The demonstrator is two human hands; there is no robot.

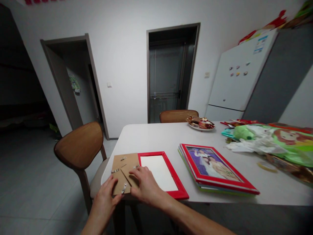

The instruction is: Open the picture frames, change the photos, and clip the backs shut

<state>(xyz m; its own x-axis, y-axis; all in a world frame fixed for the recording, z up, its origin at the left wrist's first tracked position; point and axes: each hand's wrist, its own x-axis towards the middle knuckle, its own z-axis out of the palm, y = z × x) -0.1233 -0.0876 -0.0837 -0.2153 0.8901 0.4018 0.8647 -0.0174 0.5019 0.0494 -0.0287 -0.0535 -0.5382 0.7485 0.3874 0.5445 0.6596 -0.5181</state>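
Observation:
A brown frame backing board [118,181] with several metal clips and a slit lies at the table's left edge. My left hand [104,195] grips its near left corner, fingers along the side and thumb at the front edge. Across the board's right part rests my right hand [146,186], its fingers curled over it and its thumb at the front edge. Just right of the board, partly behind my right hand, a red picture frame [171,166] lies flat with a white panel inside. To its right is a stack of frames [220,184], topped by a red one holding a photo [212,163].
The white table [137,137] also bears a plate of wrapped items [201,124], a tape roll [267,167] and a heap of green and white bags [276,138]. Wooden chairs [80,143] stand at its left and far sides. Behind is a fridge [239,71].

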